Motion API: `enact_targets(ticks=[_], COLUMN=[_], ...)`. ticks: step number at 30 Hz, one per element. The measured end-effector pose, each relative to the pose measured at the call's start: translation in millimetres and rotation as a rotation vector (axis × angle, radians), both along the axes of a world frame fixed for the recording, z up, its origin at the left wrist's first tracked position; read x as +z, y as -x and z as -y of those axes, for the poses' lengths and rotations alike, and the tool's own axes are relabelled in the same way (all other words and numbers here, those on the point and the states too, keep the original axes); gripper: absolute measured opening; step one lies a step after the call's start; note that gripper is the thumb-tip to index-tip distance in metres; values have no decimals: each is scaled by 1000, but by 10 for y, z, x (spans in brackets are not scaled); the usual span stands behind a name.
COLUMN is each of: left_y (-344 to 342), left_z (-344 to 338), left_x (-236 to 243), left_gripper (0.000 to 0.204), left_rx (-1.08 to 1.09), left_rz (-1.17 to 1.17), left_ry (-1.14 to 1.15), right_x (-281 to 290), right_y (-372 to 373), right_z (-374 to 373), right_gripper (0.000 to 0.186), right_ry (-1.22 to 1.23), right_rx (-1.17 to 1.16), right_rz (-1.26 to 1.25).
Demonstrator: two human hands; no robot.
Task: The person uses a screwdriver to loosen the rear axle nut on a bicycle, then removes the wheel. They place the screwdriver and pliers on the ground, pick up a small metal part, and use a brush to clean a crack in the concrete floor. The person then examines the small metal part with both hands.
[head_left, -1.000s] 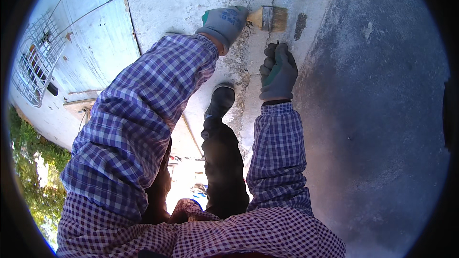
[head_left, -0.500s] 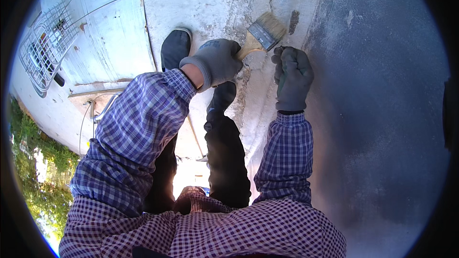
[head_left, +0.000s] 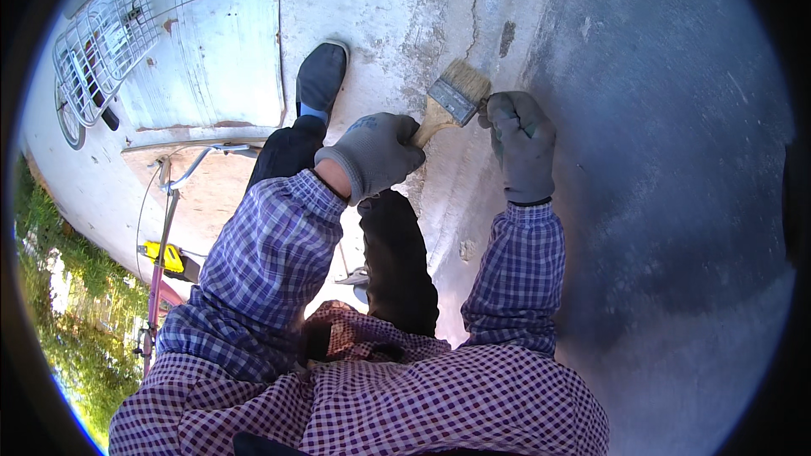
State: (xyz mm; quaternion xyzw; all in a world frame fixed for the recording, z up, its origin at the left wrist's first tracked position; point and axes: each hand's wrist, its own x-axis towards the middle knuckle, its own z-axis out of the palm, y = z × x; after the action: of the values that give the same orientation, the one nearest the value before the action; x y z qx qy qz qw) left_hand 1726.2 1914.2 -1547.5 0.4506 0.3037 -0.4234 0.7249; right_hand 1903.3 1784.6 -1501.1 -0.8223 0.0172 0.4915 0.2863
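My left hand, in a grey knit glove, is closed around the wooden handle of a wide flat paintbrush. The brush points up and to the right, its pale bristles at the far end and a dark, stained metal band below them. My right hand, gloved the same way, is curled closed just right of the brush head. Its fingertips lie close to the bristles and the band; whether they touch cannot be told. What those fingers hold, if anything, is hidden.
A large dark grey wall-like surface fills the right side. Pale cracked ground lies beneath, my dark shoe on it. To the left are a white panel, a bicycle with a wire basket, a yellow object and greenery.
The brush and my left hand have come slightly nearer to me. My right hand has stayed closed beside the brush head. More of the bicycle shows at the left, and my feet have shifted in view.
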Motion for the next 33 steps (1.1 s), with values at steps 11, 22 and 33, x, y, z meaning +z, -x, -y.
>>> enact_targets(ticks=[11, 22, 33], left_y=[-48, -99, -64], left_z=[-21, -99, -108], left_x=[164, 222, 186], left_gripper=[35, 28, 35], left_rx=[144, 160, 91], left_rz=[-25, -97, -98], left_ry=[207, 321, 327], right_x=[93, 194, 187], right_y=[-112, -66, -142], right_z=[-176, -78, -84], right_gripper=[11, 24, 21], right_ry=[-29, -221, -249], right_rx=[-163, -285, -177], right_rz=[-67, -182, -107])
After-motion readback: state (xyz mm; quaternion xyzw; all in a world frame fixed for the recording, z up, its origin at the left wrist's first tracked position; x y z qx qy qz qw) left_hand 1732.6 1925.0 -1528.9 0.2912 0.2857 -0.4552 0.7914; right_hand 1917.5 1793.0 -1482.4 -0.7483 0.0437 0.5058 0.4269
